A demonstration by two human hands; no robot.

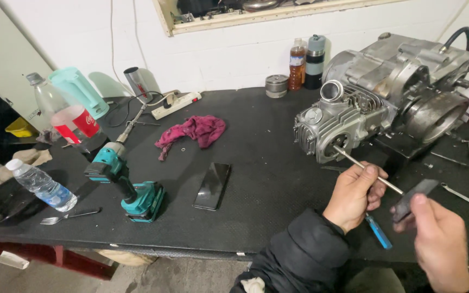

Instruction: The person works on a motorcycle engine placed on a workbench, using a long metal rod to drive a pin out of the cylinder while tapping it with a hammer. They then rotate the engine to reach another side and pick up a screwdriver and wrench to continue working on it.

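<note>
Left hand pinches a thin metal rod, fingers closed on it – far tip sits in a port on the engine head. Right hand grips a small dark flat piece; can't tell what it is. Right hand's lower part is cut off by the frame edge. Blue-handled tool lies on the table, partly hidden under the left hand. Drill, phone, rag well apart to the left.

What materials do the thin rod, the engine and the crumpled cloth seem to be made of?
Thin rod, pinched in the left hand: probably steel, smooth with a bright sheen. Engine: likely cast aluminium, dull grey with cooling fins. Crumpled cloth: soft fabric, magenta, matte and wrinkled.
</note>
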